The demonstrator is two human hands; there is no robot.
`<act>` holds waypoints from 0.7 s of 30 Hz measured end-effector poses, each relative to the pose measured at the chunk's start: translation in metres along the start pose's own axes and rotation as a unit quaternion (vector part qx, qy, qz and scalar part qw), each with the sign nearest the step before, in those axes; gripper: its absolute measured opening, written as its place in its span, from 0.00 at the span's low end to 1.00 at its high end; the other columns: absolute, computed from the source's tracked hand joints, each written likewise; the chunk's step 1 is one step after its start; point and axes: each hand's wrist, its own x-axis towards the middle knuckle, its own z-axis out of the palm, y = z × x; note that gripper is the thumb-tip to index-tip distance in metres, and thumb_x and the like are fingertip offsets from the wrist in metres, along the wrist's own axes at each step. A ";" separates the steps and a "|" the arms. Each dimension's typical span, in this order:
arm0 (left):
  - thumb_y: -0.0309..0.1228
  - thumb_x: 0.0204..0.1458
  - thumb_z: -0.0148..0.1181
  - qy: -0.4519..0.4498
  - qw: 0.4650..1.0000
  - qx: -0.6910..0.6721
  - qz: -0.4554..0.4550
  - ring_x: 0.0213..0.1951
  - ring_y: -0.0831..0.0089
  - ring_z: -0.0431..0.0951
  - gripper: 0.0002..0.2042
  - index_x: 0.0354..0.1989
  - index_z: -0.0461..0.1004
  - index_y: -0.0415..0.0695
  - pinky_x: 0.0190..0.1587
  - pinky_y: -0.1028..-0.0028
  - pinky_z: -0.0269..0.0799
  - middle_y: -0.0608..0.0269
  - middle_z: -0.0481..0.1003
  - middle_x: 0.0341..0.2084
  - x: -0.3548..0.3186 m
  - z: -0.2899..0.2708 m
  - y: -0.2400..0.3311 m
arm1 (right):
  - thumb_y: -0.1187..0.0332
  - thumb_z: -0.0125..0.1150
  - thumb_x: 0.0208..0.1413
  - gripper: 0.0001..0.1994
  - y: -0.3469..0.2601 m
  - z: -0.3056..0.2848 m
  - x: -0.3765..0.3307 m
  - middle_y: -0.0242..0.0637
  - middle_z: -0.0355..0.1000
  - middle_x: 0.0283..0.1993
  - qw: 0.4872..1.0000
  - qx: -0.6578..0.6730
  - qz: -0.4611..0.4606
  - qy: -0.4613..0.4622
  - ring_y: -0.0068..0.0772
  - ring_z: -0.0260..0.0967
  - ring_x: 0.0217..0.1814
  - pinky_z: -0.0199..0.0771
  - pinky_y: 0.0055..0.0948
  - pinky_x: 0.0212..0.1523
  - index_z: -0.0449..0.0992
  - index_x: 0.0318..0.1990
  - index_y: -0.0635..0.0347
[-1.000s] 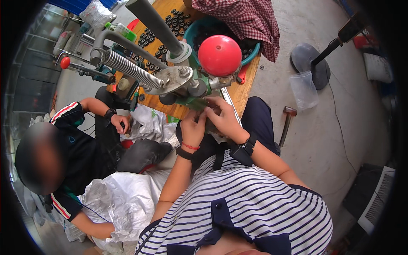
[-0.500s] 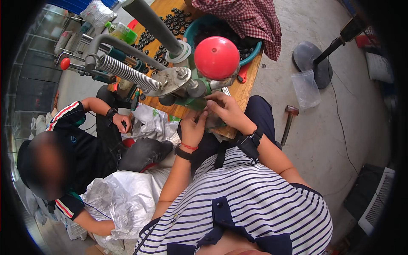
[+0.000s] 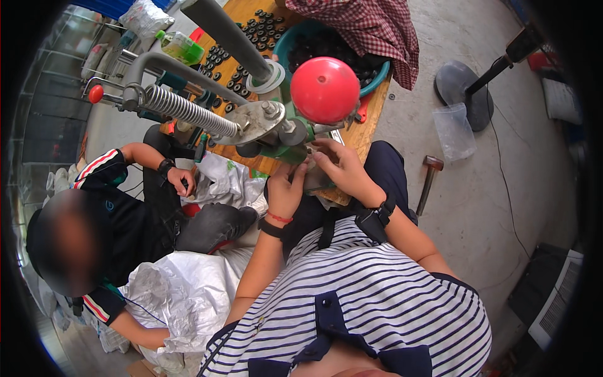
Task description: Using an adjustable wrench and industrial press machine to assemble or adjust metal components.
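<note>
A hand press stands at the table's near edge, with a green body (image 3: pixel 290 154), a red ball knob (image 3: pixel 325 90) and a long coil spring (image 3: pixel 191 110). Just under its head my left hand (image 3: pixel 286 191) is closed, thumb and fingertips pinched together. My right hand (image 3: pixel 345 173) reaches in from the other side, its fingers bent and closed near the same spot. Whatever small part lies between the fingertips is too small and hidden to make out. Below the fingers shows the press's base (image 3: pixel 319 180).
Small black rings (image 3: pixel 264 28) cover the wooden table (image 3: pixel 370 116), beside a teal basin (image 3: pixel 382 76) of dark parts and a checked cloth (image 3: pixel 370 25). At left, a co-worker (image 3: pixel 135 207) sits by a white sack (image 3: pixel 182 295). A hammer (image 3: pixel 429 185) lies on the floor at right.
My right hand has shifted slightly right, a little apart from my left. My left hand stays almost in place under the press. The view has moved a touch.
</note>
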 end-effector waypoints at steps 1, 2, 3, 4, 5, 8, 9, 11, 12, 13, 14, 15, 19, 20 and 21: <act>0.30 0.53 0.57 -0.026 0.995 0.098 0.006 0.36 0.67 0.79 0.10 0.39 0.75 0.37 0.38 0.74 0.71 0.53 0.78 0.33 0.003 -0.006 0.002 | 0.70 0.56 0.54 0.14 0.004 -0.002 -0.006 0.42 0.72 0.38 0.995 -0.098 -0.018 0.004 0.31 0.72 0.36 0.71 0.27 0.39 0.70 0.47 0.68; 0.29 0.54 0.56 -0.052 0.979 0.195 0.012 0.37 0.72 0.79 0.09 0.40 0.75 0.37 0.39 0.76 0.71 0.55 0.79 0.33 0.005 -0.011 0.004 | 0.70 0.56 0.53 0.14 0.008 -0.002 -0.011 0.42 0.70 0.38 0.980 -0.195 -0.035 0.007 0.35 0.72 0.36 0.70 0.29 0.39 0.70 0.47 0.66; 0.29 0.54 0.56 -0.052 0.979 0.195 0.011 0.37 0.72 0.79 0.09 0.40 0.75 0.37 0.39 0.76 0.71 0.55 0.79 0.33 0.007 -0.014 0.006 | 0.70 0.56 0.53 0.14 0.011 0.001 -0.015 0.42 0.70 0.38 0.980 -0.194 -0.034 0.007 0.35 0.72 0.36 0.70 0.29 0.39 0.70 0.47 0.66; 0.30 0.53 0.57 -0.048 0.958 0.281 0.024 0.35 0.70 0.80 0.09 0.37 0.76 0.38 0.37 0.74 0.71 0.55 0.79 0.31 0.009 -0.017 0.007 | 0.71 0.56 0.53 0.15 0.014 0.004 -0.019 0.43 0.68 0.39 0.976 -0.204 -0.078 0.009 0.38 0.70 0.37 0.70 0.30 0.39 0.70 0.47 0.65; 0.32 0.53 0.57 -0.041 0.930 0.365 0.036 0.34 0.68 0.80 0.09 0.35 0.77 0.38 0.35 0.73 0.71 0.54 0.79 0.29 0.010 -0.020 0.008 | 0.71 0.56 0.52 0.15 0.014 0.008 -0.022 0.44 0.66 0.40 0.969 -0.213 -0.122 0.008 0.42 0.68 0.38 0.69 0.32 0.38 0.70 0.48 0.64; 0.33 0.46 0.60 0.037 0.965 0.243 0.089 0.23 0.51 0.73 0.10 0.28 0.74 0.37 0.27 0.62 0.65 0.50 0.72 0.18 0.013 -0.015 -0.009 | 0.71 0.56 0.52 0.15 0.014 0.012 -0.024 0.45 0.65 0.42 0.968 -0.214 -0.127 -0.003 0.43 0.68 0.40 0.69 0.32 0.39 0.70 0.48 0.64; 0.33 0.46 0.60 0.037 0.965 0.245 0.089 0.23 0.51 0.73 0.10 0.28 0.74 0.37 0.27 0.62 0.65 0.50 0.72 0.18 0.012 -0.015 -0.012 | 0.71 0.56 0.53 0.15 0.016 0.013 -0.024 0.45 0.65 0.42 0.969 -0.209 -0.131 -0.004 0.44 0.68 0.40 0.69 0.32 0.39 0.70 0.48 0.64; 0.32 0.46 0.61 0.024 0.977 0.210 0.036 0.23 0.55 0.75 0.10 0.28 0.74 0.37 0.27 0.65 0.67 0.51 0.74 0.19 0.012 -0.014 -0.015 | 0.72 0.56 0.53 0.15 0.016 0.012 -0.023 0.45 0.64 0.42 0.973 -0.197 -0.117 -0.005 0.43 0.68 0.40 0.69 0.32 0.39 0.70 0.48 0.64; 0.32 0.46 0.61 0.022 0.977 0.208 0.037 0.23 0.55 0.75 0.10 0.28 0.74 0.37 0.27 0.65 0.67 0.51 0.74 0.19 0.012 -0.010 -0.015 | 0.72 0.55 0.53 0.15 0.016 0.012 -0.022 0.44 0.64 0.42 0.977 -0.187 -0.102 -0.007 0.43 0.68 0.39 0.69 0.32 0.39 0.70 0.48 0.64; 0.32 0.47 0.61 0.033 0.988 0.148 0.037 0.25 0.57 0.76 0.09 0.29 0.74 0.37 0.28 0.67 0.68 0.52 0.75 0.20 0.010 -0.005 -0.014 | 0.72 0.55 0.53 0.15 0.017 0.011 -0.020 0.44 0.64 0.42 0.977 -0.189 -0.102 -0.005 0.43 0.68 0.39 0.69 0.32 0.39 0.70 0.48 0.64; 0.31 0.47 0.61 0.047 0.994 0.088 0.037 0.26 0.60 0.77 0.09 0.30 0.74 0.37 0.29 0.69 0.69 0.53 0.76 0.21 0.008 -0.002 -0.011 | 0.73 0.55 0.53 0.15 0.019 0.011 -0.019 0.44 0.64 0.42 0.979 -0.177 -0.104 -0.010 0.41 0.68 0.39 0.69 0.31 0.39 0.70 0.49 0.63; 0.31 0.47 0.61 0.049 0.994 0.087 0.038 0.26 0.60 0.77 0.09 0.30 0.74 0.37 0.29 0.69 0.69 0.53 0.76 0.21 0.007 -0.002 -0.012 | 0.73 0.55 0.53 0.15 0.020 0.011 -0.019 0.43 0.63 0.42 0.980 -0.165 -0.107 -0.015 0.40 0.68 0.39 0.69 0.30 0.38 0.70 0.49 0.63; 0.31 0.49 0.61 0.028 1.000 0.001 -0.003 0.31 0.64 0.79 0.09 0.34 0.74 0.38 0.34 0.72 0.70 0.55 0.78 0.28 0.005 -0.001 -0.025 | 0.73 0.56 0.53 0.16 0.020 0.010 -0.017 0.41 0.65 0.43 0.987 -0.148 -0.062 -0.034 0.32 0.68 0.40 0.68 0.27 0.41 0.69 0.49 0.66; 0.30 0.50 0.60 0.018 1.000 -0.003 0.015 0.32 0.64 0.79 0.09 0.34 0.74 0.38 0.35 0.73 0.70 0.55 0.78 0.29 0.004 0.001 -0.025 | 0.73 0.56 0.53 0.15 0.022 0.007 -0.017 0.41 0.65 0.42 0.988 -0.140 -0.060 -0.029 0.31 0.67 0.40 0.68 0.27 0.41 0.69 0.49 0.66; 0.30 0.50 0.60 0.019 1.000 -0.005 0.016 0.32 0.64 0.79 0.09 0.34 0.74 0.38 0.35 0.73 0.70 0.55 0.78 0.29 0.004 0.000 -0.024 | 0.73 0.56 0.54 0.15 0.022 0.006 -0.016 0.40 0.65 0.41 0.989 -0.133 -0.058 -0.025 0.30 0.67 0.39 0.68 0.26 0.41 0.69 0.49 0.67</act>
